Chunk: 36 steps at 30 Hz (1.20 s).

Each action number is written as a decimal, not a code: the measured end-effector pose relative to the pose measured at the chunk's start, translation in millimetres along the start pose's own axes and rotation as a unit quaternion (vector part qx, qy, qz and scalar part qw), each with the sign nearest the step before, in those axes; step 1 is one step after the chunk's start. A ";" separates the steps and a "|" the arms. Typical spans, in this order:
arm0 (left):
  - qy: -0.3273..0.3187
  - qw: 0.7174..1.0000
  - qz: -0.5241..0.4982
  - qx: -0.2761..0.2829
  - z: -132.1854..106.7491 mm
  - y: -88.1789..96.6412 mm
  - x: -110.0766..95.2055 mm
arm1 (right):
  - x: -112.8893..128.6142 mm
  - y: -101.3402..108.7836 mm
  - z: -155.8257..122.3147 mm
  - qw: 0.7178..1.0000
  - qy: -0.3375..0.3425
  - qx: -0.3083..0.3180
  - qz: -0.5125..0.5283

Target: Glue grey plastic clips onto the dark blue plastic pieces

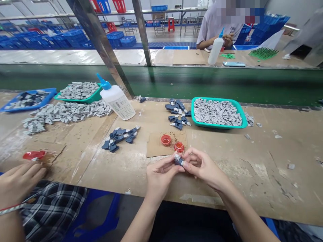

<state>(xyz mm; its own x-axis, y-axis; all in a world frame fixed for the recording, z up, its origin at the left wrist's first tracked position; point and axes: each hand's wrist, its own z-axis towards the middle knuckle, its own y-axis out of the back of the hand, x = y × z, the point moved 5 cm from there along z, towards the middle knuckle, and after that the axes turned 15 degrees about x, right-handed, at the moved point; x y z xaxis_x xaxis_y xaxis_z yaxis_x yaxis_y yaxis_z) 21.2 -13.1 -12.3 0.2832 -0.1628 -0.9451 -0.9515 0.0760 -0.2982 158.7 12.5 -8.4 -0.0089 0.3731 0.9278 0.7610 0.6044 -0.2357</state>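
Between both hands I hold a small dark blue and grey plastic part (179,160). My left hand (163,169) pinches it from the left with thumb and fingers, and my right hand (199,164) grips its right end. Just beyond my fingers lie two red caps holding wet liquid, one red cap (166,139) on a cardboard piece (154,146) and another red cap (179,147) nearer my hands. Farther off is a pile of blue and grey parts (176,111), beside a green tray (220,127) full of small grey pieces.
Another pile of blue parts (119,137) and a white squeeze bottle (118,102) stand to the left, with heaped grey pieces (68,112) beyond. A co-worker's hand (22,179) works at the left edge. Behind the table runs a green conveyor belt (161,82); another person (214,23) sits across.
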 end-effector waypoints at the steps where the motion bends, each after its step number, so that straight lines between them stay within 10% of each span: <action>1: 0.005 1.000 -0.007 0.018 1.8 -2.7 -0.4 | 0.6 -0.6 -0.8 1.000 0.009 -0.008 0.004; 6: -0.004 0.998 0.005 0.069 9.2 -11.5 -9.7 | 15.4 13.0 -1.5 0.999 0.030 0.025 -0.030; 9: -0.043 0.996 0.076 0.006 8.8 8.8 -21.9 | 45.4 66.4 -2.7 0.978 0.055 -0.093 -0.179; 13: -0.111 0.962 0.219 -0.118 3.6 73.0 -42.8 | 86.4 155.2 -1.2 0.832 0.028 -0.341 -0.437; 19: -0.066 0.848 0.477 -0.222 5.9 158.2 -72.3 | 90.3 205.1 48.3 0.817 -0.024 -0.258 -0.516; 23: -0.059 0.733 0.646 -0.208 28.2 170.3 -88.8 | 89.7 206.5 59.5 0.819 -0.018 -0.234 -0.524; 27: -0.033 0.718 0.682 -0.133 64.2 183.5 -85.6 | 88.4 207.6 46.8 0.824 -0.003 -0.237 -0.515; 31: -0.046 0.696 0.711 -0.089 87.5 172.8 -90.5 | 80.2 202.9 19.7 0.876 0.018 -0.243 -0.416; 36: -0.186 0.666 0.721 0.040 129.7 92.4 -102.4 | 58.4 175.6 -11.2 0.959 0.045 -0.213 -0.181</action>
<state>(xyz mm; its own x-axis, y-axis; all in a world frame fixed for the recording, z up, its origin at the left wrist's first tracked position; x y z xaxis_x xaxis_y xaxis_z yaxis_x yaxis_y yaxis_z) -80.0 138.2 39.7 -0.8942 0.3900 -0.2198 -0.2615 -0.0564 0.9636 299.1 132.5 7.7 -0.2815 0.1181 0.9523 0.9145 0.3334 0.2290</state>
